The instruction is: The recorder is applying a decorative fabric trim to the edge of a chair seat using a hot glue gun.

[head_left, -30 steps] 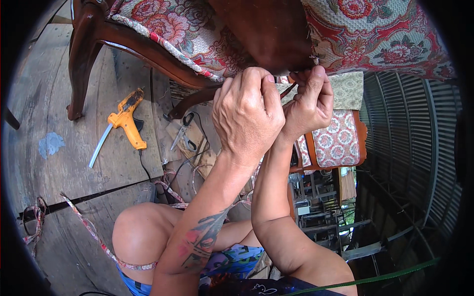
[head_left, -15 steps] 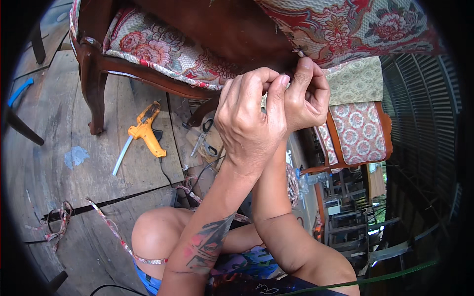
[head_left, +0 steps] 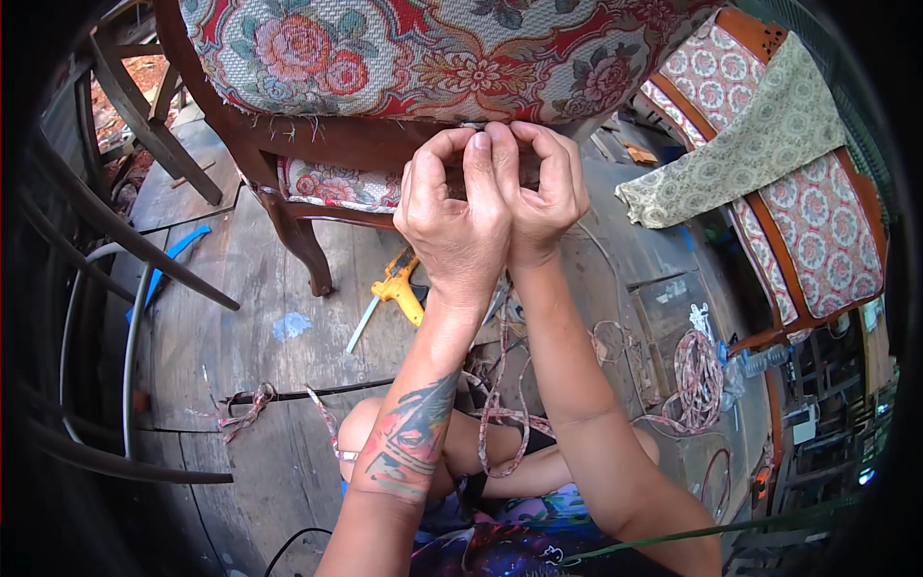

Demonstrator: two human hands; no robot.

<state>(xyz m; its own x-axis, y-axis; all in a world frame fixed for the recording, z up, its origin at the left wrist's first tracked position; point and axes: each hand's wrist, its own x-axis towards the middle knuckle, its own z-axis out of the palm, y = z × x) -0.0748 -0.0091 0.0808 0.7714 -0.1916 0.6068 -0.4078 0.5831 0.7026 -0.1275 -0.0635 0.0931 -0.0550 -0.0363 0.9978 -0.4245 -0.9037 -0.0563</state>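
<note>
Floral upholstery fabric [head_left: 471,72] covers the back of a dark wooden chair [head_left: 260,159], and loose threads fray along its lower edge. My left hand [head_left: 454,207] and my right hand [head_left: 541,197] are side by side at that edge, each closed in a pinch with thumb and fingertips pressed together. A small whitish bit shows right above the thumbs; the fingertips partly hide what is pinched there. The chair's padded floral seat [head_left: 336,183] appears behind my left hand.
A yellow glue gun [head_left: 399,293] with a glue stick lies on the plank floor [head_left: 260,337]. Floral piping cord [head_left: 694,385] is coiled at right. Another chair [head_left: 827,231], draped with patterned cloth [head_left: 740,144], stands at right. Curved chair parts [head_left: 125,240] and a blue strip [head_left: 173,264] are at left.
The view has shifted, and the fabric's lower edge now runs nearly level across it. My hands, overlapping before, now sit side by side with their thumbs together at the edge.
</note>
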